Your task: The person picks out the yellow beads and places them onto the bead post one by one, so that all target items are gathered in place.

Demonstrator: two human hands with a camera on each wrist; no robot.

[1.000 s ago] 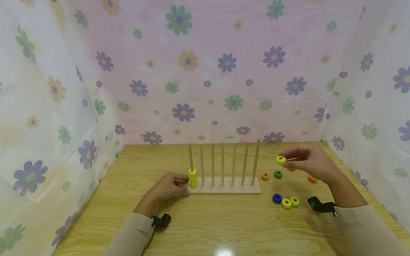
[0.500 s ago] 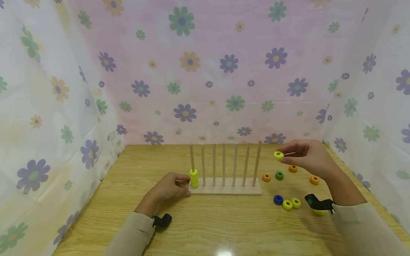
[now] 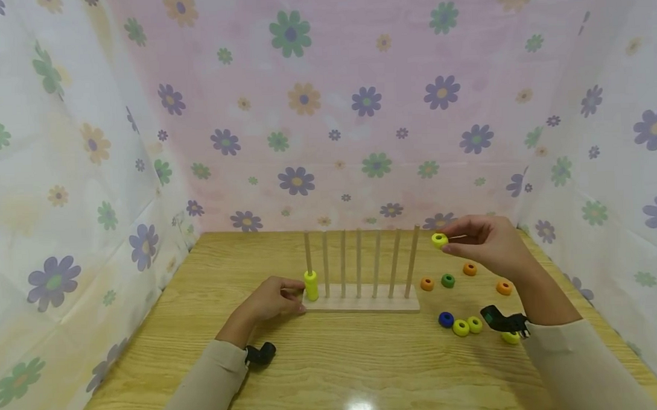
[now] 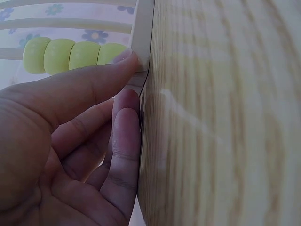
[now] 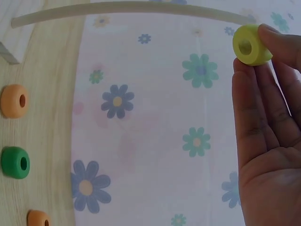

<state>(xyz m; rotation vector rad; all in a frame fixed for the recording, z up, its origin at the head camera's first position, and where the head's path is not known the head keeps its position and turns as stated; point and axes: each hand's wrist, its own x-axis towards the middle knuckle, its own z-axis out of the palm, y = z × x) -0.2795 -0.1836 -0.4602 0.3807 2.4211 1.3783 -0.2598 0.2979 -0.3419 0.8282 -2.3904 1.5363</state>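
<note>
My right hand (image 3: pixel 485 243) pinches a yellow bead (image 3: pixel 439 240) between thumb and fingers, raised above the table to the right of the wooden peg stand (image 3: pixel 364 299). The bead's hole faces the camera in the right wrist view (image 5: pixel 245 47). My left hand (image 3: pixel 272 300) grips the left end of the stand's base, its thumb (image 4: pixel 106 77) on the base beside the stacked yellow beads (image 4: pixel 59 56). That stack sits low on the leftmost peg (image 3: pixel 308 251); the other pegs are bare and upright.
Right of the stand lie orange beads (image 3: pixel 469 269), a green bead (image 3: pixel 447 280), a blue bead (image 3: pixel 446 320) and several yellow beads (image 3: pixel 461 327). One yellow bead (image 3: pixel 510 338) is partly hidden by the right wrist camera (image 3: pixel 501 321). Flowered cloth (image 3: pixel 337 132) encloses the wooden table (image 3: pixel 323 368).
My right hand has lifted the yellow bead higher and moved it slightly left. The left hand stays at the stand's end.
</note>
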